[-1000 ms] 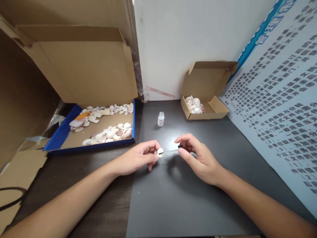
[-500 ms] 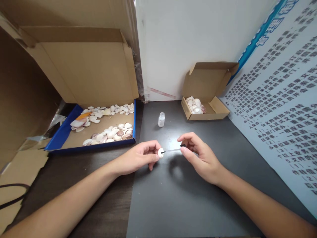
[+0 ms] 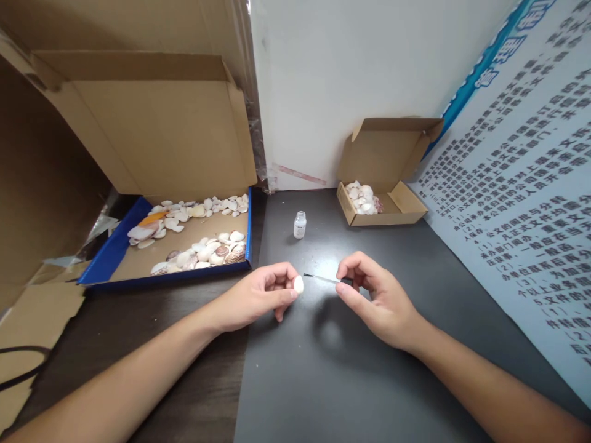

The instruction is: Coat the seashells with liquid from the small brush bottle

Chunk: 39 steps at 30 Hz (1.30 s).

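Observation:
Between the thumb and fingers of my left hand point(image 3: 265, 294) is a small white seashell point(image 3: 298, 284), held above the dark mat. My right hand point(image 3: 373, 298) pinches a thin brush point(image 3: 323, 279) with a clear stem, a dark tip and a black cap end partly hidden by the fingers. The brush tip points left and sits just right of the shell, a small gap apart. Beyond both hands, a small clear glass bottle point(image 3: 300, 226) stands upright without a lid, whitish contents inside.
A blue-edged cardboard box point(image 3: 133, 271) lies open at the left with many shells point(image 3: 212, 251) in two groups. At the back right, a smaller open carton point(image 3: 392, 218) holds more shells point(image 3: 362, 198). A white panel point(image 3: 305, 92) and a printed poster point(image 3: 517, 203) border the table.
The brush tip has come off the shell and shifted slightly right and up. My left hand keeps the shell in nearly the same spot, turned a little. The view has tilted slightly.

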Tool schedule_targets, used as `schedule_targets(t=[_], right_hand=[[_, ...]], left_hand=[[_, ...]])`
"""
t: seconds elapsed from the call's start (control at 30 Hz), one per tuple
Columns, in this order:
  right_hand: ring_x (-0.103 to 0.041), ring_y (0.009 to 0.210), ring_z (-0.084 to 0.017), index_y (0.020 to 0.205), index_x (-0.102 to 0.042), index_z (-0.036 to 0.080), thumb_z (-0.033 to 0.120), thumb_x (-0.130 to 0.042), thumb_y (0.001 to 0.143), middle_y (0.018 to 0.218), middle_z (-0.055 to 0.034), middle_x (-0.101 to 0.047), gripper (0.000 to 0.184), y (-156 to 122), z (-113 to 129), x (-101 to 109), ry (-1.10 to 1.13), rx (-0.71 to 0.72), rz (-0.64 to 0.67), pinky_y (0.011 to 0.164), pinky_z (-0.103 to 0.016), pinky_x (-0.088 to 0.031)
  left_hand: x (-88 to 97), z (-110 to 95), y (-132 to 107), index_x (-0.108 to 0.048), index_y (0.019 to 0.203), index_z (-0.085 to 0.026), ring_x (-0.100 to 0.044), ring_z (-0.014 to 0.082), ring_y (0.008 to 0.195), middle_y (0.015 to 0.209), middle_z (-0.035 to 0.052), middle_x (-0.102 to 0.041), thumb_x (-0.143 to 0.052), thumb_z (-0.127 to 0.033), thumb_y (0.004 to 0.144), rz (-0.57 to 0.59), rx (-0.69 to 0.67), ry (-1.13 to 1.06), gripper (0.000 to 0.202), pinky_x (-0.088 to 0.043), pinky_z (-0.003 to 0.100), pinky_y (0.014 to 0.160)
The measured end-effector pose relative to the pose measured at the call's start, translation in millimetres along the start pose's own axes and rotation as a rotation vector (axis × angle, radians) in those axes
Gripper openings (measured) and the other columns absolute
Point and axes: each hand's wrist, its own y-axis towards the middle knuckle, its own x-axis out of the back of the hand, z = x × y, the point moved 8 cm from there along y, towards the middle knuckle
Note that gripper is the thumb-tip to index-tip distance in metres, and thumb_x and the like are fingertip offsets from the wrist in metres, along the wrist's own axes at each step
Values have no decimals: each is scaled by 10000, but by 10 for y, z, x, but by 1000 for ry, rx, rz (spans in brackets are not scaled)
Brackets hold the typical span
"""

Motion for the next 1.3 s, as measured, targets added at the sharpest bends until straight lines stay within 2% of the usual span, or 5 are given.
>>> schedule_targets(t=[0.23,0.43,0.73,0.97,1.3], right_hand=[[-428,593,-103,942,-508,210,228,-581,887,744,26,-470,93,-4,-29,-26,-58,-16,21,549,-235,-387],[-475,658,-116,995,-518,227,246,-540,916,775,19,-481,84,-7,17,-76,96,8,102,599,-236,-423],[-449,605,-117,990,-510,218,221,-562,888,719,33,-443,115,14,-41,-3,-44,-1,-7,547,-235,-410],[-445,604,-121,975,-502,212,236,-535,905,699,32,-445,81,35,-54,36,-42,4,-33,541,-238,-399],[-439,597,-120,967,-505,212,236,-549,893,684,37,-441,89,37,-46,33,-39,-2,-40,541,-238,-394]], left_hand=[[-4,-9,1,-501,848,-155,-469,67,550,686,-44,-501,-648,-414,849,4,-7,26,298,-372,205,560],[-25,2,-4,-494,869,-163,-431,68,565,698,-50,-467,-636,-422,860,13,-12,25,295,-371,204,551],[-50,28,-6,-497,873,-175,-382,83,590,690,-54,-423,-600,-406,874,25,4,78,253,-353,203,533],[16,6,-8,-463,797,-178,-332,62,541,641,-71,-358,-538,-294,868,-81,-52,57,155,-255,201,512],[85,75,23,-488,853,-180,-467,89,575,673,-35,-494,-565,-217,814,-160,10,-185,94,-389,204,523]])
